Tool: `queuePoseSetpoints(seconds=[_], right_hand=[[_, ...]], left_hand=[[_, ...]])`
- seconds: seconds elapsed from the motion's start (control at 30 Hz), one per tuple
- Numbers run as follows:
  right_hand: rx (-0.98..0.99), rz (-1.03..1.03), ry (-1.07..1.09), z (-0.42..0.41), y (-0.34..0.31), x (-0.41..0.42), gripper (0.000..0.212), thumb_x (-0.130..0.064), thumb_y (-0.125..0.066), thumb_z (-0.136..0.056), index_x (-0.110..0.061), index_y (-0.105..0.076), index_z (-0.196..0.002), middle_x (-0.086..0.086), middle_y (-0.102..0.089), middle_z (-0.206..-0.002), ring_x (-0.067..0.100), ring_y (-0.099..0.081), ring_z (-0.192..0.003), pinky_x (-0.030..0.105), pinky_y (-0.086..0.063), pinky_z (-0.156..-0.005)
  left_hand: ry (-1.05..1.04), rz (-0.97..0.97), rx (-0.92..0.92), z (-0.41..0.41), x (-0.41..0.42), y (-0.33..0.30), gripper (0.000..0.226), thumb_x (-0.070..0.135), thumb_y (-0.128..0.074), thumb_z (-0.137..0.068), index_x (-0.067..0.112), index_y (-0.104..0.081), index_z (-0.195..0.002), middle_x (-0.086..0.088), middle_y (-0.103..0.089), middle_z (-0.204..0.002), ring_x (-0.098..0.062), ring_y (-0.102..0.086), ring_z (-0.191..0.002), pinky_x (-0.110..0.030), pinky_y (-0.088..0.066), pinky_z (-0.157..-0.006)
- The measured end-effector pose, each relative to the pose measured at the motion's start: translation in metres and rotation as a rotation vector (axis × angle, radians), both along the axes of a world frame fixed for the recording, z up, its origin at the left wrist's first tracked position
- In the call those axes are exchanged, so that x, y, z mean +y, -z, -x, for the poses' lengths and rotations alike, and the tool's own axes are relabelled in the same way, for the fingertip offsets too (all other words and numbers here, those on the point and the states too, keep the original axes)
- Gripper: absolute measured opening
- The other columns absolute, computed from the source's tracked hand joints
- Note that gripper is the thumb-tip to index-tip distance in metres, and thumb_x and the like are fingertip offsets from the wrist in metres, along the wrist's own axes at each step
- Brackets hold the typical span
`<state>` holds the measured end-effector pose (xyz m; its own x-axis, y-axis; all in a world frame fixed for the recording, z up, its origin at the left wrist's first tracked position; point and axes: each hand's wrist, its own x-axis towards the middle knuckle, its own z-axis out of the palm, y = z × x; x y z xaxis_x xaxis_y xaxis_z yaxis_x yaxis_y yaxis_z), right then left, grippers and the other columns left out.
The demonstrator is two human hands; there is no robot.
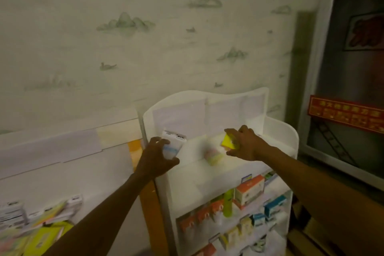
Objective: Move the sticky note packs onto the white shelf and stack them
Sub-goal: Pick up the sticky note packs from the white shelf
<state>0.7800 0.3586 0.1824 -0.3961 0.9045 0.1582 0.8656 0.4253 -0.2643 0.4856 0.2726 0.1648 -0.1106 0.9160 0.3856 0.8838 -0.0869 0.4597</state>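
At frame centre, the left hand point(158, 157) grips a pale sticky note pack point(173, 143) at the white shelf point(278, 131) top's left edge. The right hand point(245, 143) holds a yellow pack point(227, 141) above it; a blurred pastel pack point(213, 155) lies between.

Small stationery shop, white shelf point(276, 131) tiers of boxed goods point(249, 190), packs on display rack point(41, 172)
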Motion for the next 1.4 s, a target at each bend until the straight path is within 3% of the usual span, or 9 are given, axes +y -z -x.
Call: queuePoseSetpoints(seconds=[0.13,0.3,0.5,0.6,0.73,0.87,1.2,1.4], right_hand=[[0.002,0.007,0.074,-0.054,0.011,0.037,0.084,-0.052,-0.069,-0.08,-0.036,-0.023,-0.148,0.012,-0.036,-0.131,0.033,-0.038,-0.125,0.041,-0.04,-0.1],[-0.053,0.011,0.141,-0.112,0.025,0.099,0.087,-0.057,-0.071,-0.076,-0.037,-0.025,-0.147,0.011,-0.04,-0.132,0.03,-0.043,-0.123,0.041,-0.043,-0.1],[-0.109,0.04,0.166,-0.163,0.036,0.177,0.089,-0.058,-0.071,-0.076,-0.034,-0.023,-0.148,0.011,-0.038,-0.14,0.03,-0.041,-0.127,0.043,-0.042,-0.103],[-0.11,0.062,0.149,-0.176,0.043,0.208,0.09,-0.06,-0.07,-0.075,-0.035,-0.024,-0.148,0.01,-0.039,-0.14,0.03,-0.042,-0.127,0.042,-0.042,-0.103],[-0.103,0.082,0.091,-0.18,0.057,0.242,0.087,-0.067,-0.064,-0.075,-0.038,-0.024,-0.147,0.009,-0.042,-0.135,0.029,-0.044,-0.124,0.042,-0.043,-0.1],[-0.133,0.099,0.034,-0.175,0.075,0.277,0.08,-0.066,-0.059,-0.08,-0.039,-0.024,-0.146,0.006,-0.042,-0.131,0.028,-0.043,-0.124,0.041,-0.044,-0.096],[-0.213,0.115,-0.189,-0.141,0.102,0.377,0.079,-0.049,-0.065,-0.08,-0.032,-0.026,-0.146,0.006,-0.041,-0.134,0.027,-0.044,-0.125,0.037,-0.043,-0.093],[-0.177,0.134,-0.259,-0.116,0.117,0.422,0.087,-0.059,-0.065,-0.079,-0.024,-0.025,-0.147,0.01,-0.039,-0.141,0.03,-0.035,-0.132,0.041,-0.041,-0.098]], left_hand=[[0.003,0.01,-0.02,-0.046,0.05,0.008,0.072,0.048,-0.079,-0.062,0.011,-0.057,-0.12,-0.007,-0.05,-0.129,-0.022,-0.053,-0.11,-0.027,-0.044,-0.089],[0.033,0.025,-0.039,-0.099,0.121,0.036,0.089,0.067,-0.056,-0.046,0.013,-0.058,-0.118,-0.005,-0.051,-0.126,-0.022,-0.056,-0.105,-0.029,-0.047,-0.086],[0.031,0.06,-0.085,-0.15,0.201,0.064,0.092,0.069,-0.052,-0.043,0.016,-0.058,-0.117,-0.002,-0.049,-0.125,-0.021,-0.056,-0.107,-0.029,-0.048,-0.087],[0.01,0.072,-0.104,-0.169,0.227,0.066,0.083,0.061,-0.063,-0.049,0.014,-0.058,-0.117,-0.003,-0.049,-0.126,-0.022,-0.055,-0.108,-0.027,-0.045,-0.087],[-0.019,0.08,-0.1,-0.184,0.255,0.074,0.068,0.042,-0.08,-0.062,0.012,-0.057,-0.119,-0.005,-0.049,-0.128,-0.022,-0.054,-0.108,-0.022,-0.038,-0.082],[-0.066,0.075,-0.115,-0.195,0.275,0.085,0.064,0.035,-0.082,-0.064,0.01,-0.058,-0.118,-0.007,-0.05,-0.126,-0.022,-0.055,-0.105,-0.021,-0.039,-0.08],[-0.299,0.144,-0.132,-0.212,0.309,0.095,0.074,0.043,-0.079,-0.066,0.016,-0.053,-0.13,-0.001,-0.044,-0.136,-0.018,-0.053,-0.114,-0.023,-0.043,-0.09],[-0.418,0.095,-0.109,-0.226,0.313,0.097,0.071,0.049,-0.078,-0.067,0.018,-0.054,-0.126,0.0,-0.046,-0.135,-0.017,-0.053,-0.111,-0.024,-0.047,-0.088]])
